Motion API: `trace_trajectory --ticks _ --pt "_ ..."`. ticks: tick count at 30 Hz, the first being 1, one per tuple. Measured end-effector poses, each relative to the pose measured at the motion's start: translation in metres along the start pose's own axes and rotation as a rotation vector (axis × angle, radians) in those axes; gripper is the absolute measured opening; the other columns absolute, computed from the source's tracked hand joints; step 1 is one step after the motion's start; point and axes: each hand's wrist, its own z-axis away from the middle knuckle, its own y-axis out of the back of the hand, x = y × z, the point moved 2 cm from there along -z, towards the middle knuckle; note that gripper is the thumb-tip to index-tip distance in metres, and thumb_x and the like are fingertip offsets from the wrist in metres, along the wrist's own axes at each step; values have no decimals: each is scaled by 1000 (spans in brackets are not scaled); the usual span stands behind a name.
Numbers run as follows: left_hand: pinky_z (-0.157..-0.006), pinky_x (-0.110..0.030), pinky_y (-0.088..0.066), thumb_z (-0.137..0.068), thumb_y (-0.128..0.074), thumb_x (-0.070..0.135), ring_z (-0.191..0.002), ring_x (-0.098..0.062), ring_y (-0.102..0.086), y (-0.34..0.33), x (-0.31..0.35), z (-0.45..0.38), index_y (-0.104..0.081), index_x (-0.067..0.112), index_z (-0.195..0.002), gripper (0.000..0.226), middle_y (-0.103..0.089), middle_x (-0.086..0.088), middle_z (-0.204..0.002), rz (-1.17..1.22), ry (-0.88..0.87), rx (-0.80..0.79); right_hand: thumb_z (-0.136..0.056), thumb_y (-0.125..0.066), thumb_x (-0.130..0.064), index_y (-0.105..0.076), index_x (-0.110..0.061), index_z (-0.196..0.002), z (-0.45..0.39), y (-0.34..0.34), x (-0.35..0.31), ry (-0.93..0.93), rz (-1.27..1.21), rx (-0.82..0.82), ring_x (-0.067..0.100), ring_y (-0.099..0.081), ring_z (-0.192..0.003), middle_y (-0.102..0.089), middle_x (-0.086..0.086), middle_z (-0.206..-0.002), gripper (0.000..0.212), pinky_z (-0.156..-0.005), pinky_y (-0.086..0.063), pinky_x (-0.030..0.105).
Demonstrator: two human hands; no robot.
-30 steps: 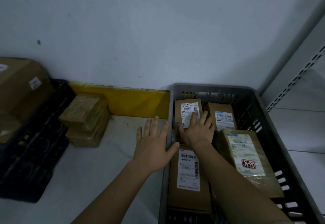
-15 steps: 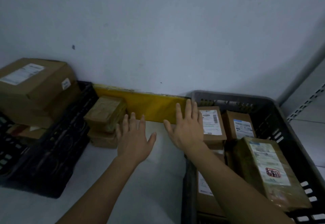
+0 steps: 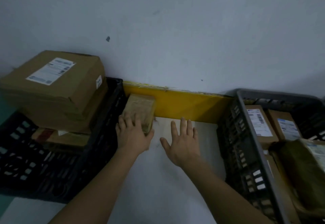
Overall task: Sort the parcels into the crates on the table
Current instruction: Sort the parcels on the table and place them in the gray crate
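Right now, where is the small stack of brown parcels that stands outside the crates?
The small stack of parcels stands on the table left of centre, against the black crate and the yellow board, with the left hand on it.

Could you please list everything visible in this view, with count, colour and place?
Black crate: one, black, left on the table.
Large cardboard box: one, brown with a white label, topping the black crate.
Grey crate: one, grey, right on the table.
Labelled parcels: at least three, brown with white labels, inside the grey crate.
Small parcels: stacked, count unclear, tan, between the crates by the black one.
Yellow board: one, yellow, along the wall.
Table: one, white.
Left hand: on the small parcels.
Right hand: open, over bare table.
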Motion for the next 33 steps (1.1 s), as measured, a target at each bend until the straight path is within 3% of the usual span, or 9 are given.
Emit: trace_trajectory --ticks 8,13,19,23,26,29,31,33 --pt "-128 -65 0 -85 -29 92 -157 -51 19 -23 -4 -54 11 27 -168 113 22 -20 -174 -3 35 -199 -99 -3 -84 10 -28 -172 -5 -19 -1 -118 13 -61 40 22 -163 25 16 -176 93 -132 1 61" --pt "-122 -60 -25 -84 -37 90 -153 -54 -5 -29 -9 -68 -16 31 -166 103 9 -25 -172 -45 78 -61 -99 -3 -84 11 -29 -172 -8 -27 2 -148 -4 -77 40 22 -163 26 16 -176 92 -133 1 61" --pt "-117 -60 -35 -85 -47 86 -149 -59 -14 -30 -9 -68 -16 29 -166 103 7 -25 -171 -8 97 -67 -102 -8 -82 6 -30 -172 -9 -35 2 -148 -67 -62 38 20 -164 22 14 -178 89 -132 5 57" --pt "-120 -60 -32 -87 -53 81 -151 -55 -14 -7 -16 -52 -13 29 -167 104 2 -19 -174 127 70 12 -102 -12 -83 1 -31 -173 -13 -32 3 -180 -171 -36 36 16 -165 15 12 -180 89 -132 3 55" --pt "-123 -61 -31 -86 -58 81 -155 -43 -21 10 -18 -35 -23 35 -164 97 -11 -10 -175 420 44 44 -97 -22 -89 -7 -34 -173 -10 -25 -3 -213 -473 -7 30 3 -167 3 6 -182 95 -133 -9 53" --pt "-115 -52 -46 -82 -64 71 -139 -20 -53 29 -13 -14 -53 47 -144 67 -52 4 -153 935 5 59 -84 -43 -97 -19 -41 -171 0 -10 -9 -210 -1049 28 20 -18 -165 -16 -6 -180 106 -129 -25 49" --pt "-106 -46 -55 -84 -63 61 -122 -11 -67 38 -5 7 -64 54 -127 44 -69 14 -133 1225 23 -31 -78 -56 -97 -24 -47 -168 12 2 -13 -179 -1355 18 14 -31 -159 -28 -14 -175 108 -127 -33 47" --pt "-101 -47 -59 -83 -62 60 -112 -16 -74 38 2 28 -69 46 -126 45 -76 8 -124 1393 90 -191 -84 -65 -84 -33 -53 -162 23 12 -16 -100 -1575 -31 7 -49 -147 -45 -21 -164 90 -118 -45 44"
